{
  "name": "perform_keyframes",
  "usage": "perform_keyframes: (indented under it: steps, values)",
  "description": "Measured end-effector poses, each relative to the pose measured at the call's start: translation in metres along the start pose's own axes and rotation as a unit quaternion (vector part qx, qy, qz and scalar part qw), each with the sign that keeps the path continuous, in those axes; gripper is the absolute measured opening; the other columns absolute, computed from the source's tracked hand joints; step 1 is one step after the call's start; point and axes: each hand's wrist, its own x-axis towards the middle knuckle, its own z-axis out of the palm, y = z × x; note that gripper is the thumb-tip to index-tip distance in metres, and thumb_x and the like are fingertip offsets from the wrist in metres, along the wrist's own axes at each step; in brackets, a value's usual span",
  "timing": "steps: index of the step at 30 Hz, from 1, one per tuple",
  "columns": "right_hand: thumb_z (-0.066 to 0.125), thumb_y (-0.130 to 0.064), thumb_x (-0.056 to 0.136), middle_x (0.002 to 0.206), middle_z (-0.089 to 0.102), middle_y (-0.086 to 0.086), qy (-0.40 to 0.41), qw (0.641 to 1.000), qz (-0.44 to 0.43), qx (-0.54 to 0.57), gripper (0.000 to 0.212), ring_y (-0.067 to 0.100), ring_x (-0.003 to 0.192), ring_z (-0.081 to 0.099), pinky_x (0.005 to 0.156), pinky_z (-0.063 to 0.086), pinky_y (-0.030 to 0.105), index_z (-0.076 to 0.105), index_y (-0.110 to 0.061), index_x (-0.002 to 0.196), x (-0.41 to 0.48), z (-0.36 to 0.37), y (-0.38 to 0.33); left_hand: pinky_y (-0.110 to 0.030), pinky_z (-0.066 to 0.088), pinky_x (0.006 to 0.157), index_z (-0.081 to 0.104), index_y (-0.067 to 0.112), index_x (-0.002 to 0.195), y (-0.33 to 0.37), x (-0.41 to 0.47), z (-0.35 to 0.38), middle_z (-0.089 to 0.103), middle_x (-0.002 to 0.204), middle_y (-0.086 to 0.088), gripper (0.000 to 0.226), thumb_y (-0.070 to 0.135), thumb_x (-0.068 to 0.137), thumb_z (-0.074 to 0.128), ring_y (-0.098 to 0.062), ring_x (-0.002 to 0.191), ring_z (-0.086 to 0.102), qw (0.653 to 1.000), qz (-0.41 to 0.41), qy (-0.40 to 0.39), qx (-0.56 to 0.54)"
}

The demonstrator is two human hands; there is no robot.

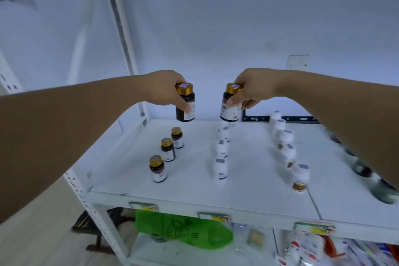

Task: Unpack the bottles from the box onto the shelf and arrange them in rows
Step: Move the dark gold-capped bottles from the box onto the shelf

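My left hand (pixel 166 88) grips a dark gold-capped bottle (pixel 186 110) by its top, held in the air over the back of the white shelf (pixel 190 183). My right hand (pixel 254 88) holds a second dark gold-capped bottle (pixel 229 112) the same way, a little to the right. Below the left bottle a row of three gold-capped bottles (pixel 168 149) runs front to back. A row of white bottles (pixel 221 157) stands under the right bottle. Another white row (pixel 289 151) stands further right. The box is out of view.
Dark bottles (pixel 362 168) sit at the shelf's right edge, partly behind my right forearm. A white upright post (pixel 121 28) borders the shelf on the left. On the lower shelf lie a green bag (pixel 183 229) and colourful packets (pixel 313 248).
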Motion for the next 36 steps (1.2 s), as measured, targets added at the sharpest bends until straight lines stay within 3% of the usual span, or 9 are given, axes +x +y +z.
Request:
perform_keyframes:
  steps: [5,9,14,18,22,25,32,36]
  values:
    - [0.079,-0.037,0.077,0.084,0.076,0.003,-0.028,0.999,-0.022,-0.020,0.029,0.011,0.069,0.074,0.067,0.061,0.026,0.070,-0.010,0.086,0.079,0.036,-0.023,-0.031,0.047,0.066,0.064,0.015,0.105,-0.069,0.031,0.018,0.066,0.100,-0.006,0.044,0.041,0.074,0.083,-0.019,0.076,0.060,0.999,-0.029,-0.010,-0.011]
    - [0.080,-0.036,0.075,0.088,0.074,0.004,-0.032,0.999,-0.028,-0.016,0.033,0.012,0.070,0.074,0.067,0.062,0.028,0.068,-0.012,0.095,0.146,0.058,-0.017,-0.035,0.048,0.075,0.063,0.018,0.108,-0.106,0.072,0.040,0.065,0.103,-0.004,0.045,0.040,0.074,0.082,-0.024,0.092,0.061,0.999,-0.041,0.011,-0.032]
    - [0.081,-0.036,0.074,0.095,0.071,0.009,-0.041,0.998,-0.036,-0.040,0.040,0.019,0.077,0.073,0.071,0.062,0.030,0.066,-0.009,0.100,0.232,0.082,0.001,-0.026,0.040,0.063,0.061,0.024,0.117,-0.140,0.129,0.074,0.064,0.109,0.004,0.050,0.037,0.073,0.084,-0.014,0.081,0.058,0.997,-0.051,0.029,-0.057]
    - [0.082,-0.032,0.073,0.098,0.067,0.015,-0.043,0.998,-0.035,-0.038,0.054,0.022,0.074,0.069,0.067,0.057,0.029,0.062,-0.003,0.114,0.295,0.100,0.012,-0.030,0.043,0.081,0.060,0.023,0.122,-0.169,0.171,0.104,0.064,0.116,0.003,0.057,0.035,0.073,0.085,-0.021,0.103,0.059,0.994,-0.077,0.033,-0.068]
    - [0.083,-0.029,0.073,0.105,0.065,0.011,-0.079,0.997,-0.014,-0.015,0.049,0.027,0.081,0.072,0.073,0.062,0.036,0.061,-0.010,0.113,0.344,0.126,0.023,-0.030,0.044,0.074,0.060,0.020,0.119,-0.194,0.202,0.132,0.065,0.111,0.000,0.057,0.038,0.071,0.084,-0.023,0.099,0.060,0.992,-0.106,0.017,-0.073]
    - [0.082,-0.026,0.074,0.103,0.065,0.009,-0.096,0.995,0.002,-0.008,0.044,0.026,0.078,0.073,0.069,0.062,0.035,0.062,-0.013,0.111,0.375,0.147,0.032,-0.028,0.041,0.065,0.062,0.016,0.115,-0.211,0.224,0.150,0.067,0.106,-0.003,0.053,0.036,0.072,0.084,-0.024,0.094,0.060,0.992,-0.107,0.001,-0.072]
    - [0.082,-0.022,0.075,0.100,0.067,0.016,-0.136,0.990,0.029,-0.006,0.049,0.030,0.081,0.073,0.077,0.061,0.042,0.058,-0.005,0.114,0.422,0.192,0.054,-0.029,0.043,0.071,0.064,0.016,0.116,-0.238,0.251,0.195,0.068,0.110,-0.005,0.054,0.036,0.071,0.085,-0.024,0.096,0.062,0.989,-0.111,-0.043,-0.091]
    - [0.079,-0.018,0.076,0.084,0.060,0.015,-0.154,0.987,0.045,-0.007,0.044,0.027,0.069,0.064,0.075,0.058,0.040,0.060,0.005,0.108,0.429,0.210,0.062,-0.027,0.045,0.071,0.065,0.011,0.115,-0.250,0.254,0.213,0.069,0.112,-0.009,0.052,0.032,0.072,0.085,-0.028,0.100,0.063,0.985,-0.117,-0.064,-0.111]
